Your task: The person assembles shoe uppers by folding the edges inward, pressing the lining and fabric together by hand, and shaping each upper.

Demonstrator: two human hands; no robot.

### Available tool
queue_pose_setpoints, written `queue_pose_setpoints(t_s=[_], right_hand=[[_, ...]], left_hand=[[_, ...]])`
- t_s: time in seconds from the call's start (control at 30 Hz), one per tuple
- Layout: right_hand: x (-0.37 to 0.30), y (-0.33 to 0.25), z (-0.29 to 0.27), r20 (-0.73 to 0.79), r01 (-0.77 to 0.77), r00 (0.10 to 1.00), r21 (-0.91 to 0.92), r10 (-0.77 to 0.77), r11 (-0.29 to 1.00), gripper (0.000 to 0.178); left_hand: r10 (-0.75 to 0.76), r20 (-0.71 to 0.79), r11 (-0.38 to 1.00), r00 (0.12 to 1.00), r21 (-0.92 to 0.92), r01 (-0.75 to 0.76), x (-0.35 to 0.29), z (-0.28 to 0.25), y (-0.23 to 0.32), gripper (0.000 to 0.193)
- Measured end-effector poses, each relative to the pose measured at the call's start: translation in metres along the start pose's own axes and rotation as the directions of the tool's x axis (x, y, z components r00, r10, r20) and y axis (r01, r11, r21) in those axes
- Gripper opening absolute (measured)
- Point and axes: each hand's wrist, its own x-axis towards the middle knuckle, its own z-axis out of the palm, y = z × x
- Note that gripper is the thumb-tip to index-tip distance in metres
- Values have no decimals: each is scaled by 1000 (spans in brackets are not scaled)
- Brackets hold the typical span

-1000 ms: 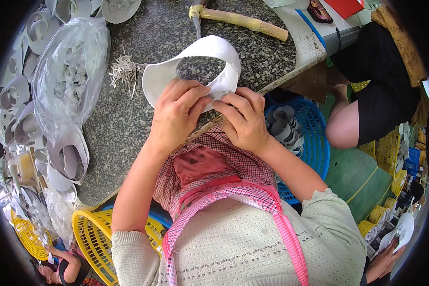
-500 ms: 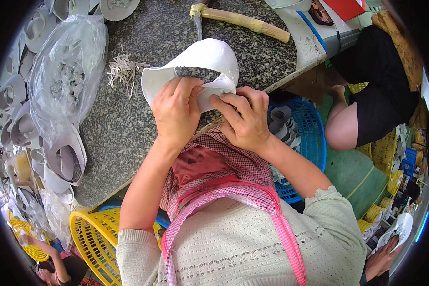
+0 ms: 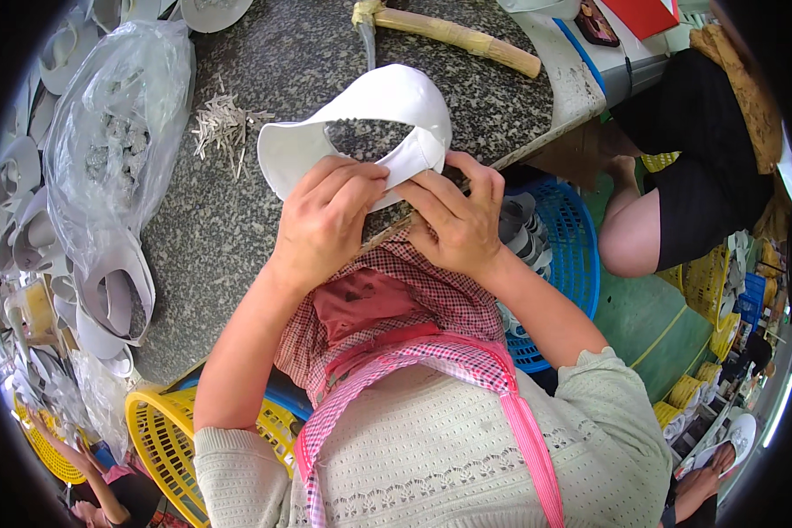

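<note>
A white shoe upper [image 3: 392, 92], curved with an oval opening, is held over the near edge of the speckled stone worktop [image 3: 264, 48]. My left hand [image 3: 330, 207] pinches its near side, fingers closed on the rim of the opening. My right hand [image 3: 458, 216] grips the right end beside a stitched seam, its thumb mostly hidden. Left of the upper lies a heap of thin, pale, short strips [image 3: 226, 125]. Beyond the upper, a hammer [image 3: 458, 35] with a tape-wrapped wooden handle rests on the stone.
Several pale uppers [image 3: 114, 295] and a clear plastic bag [image 3: 119, 150] of small silvery pieces crowd the left side. A yellow basket [image 3: 154, 431] stands below left. At right are a blue basket [image 3: 581, 246] holding grey parts and a seated person's bare knee [image 3: 629, 242].
The upper has turned slightly and its opening shows wider. My left hand's fingers have shifted a little right and down along the rim; my right hand stays nearly in place.
</note>
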Motion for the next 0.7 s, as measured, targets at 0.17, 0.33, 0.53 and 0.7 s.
queue_pose_setpoints(t_s=[0.17,0.33,0.53,0.7], right_hand=[[-2,2,2,-37,-18,999,1,18,1000,37],[1,-6,3,-33,-69,997,41,70,997,36],[-3,0,6,-87,-61,994,61,66,996,37],[0,0,3,-70,-34,997,46,37,998,37]], left_hand=[[-129,90,990,988,-44,134,3,-1,1,13],[-45,-9,999,999,17,45,0,3,2,16],[-29,-12,997,1000,73,30,0,8,6,15],[-122,63,990,991,84,117,1,3,1,13]])
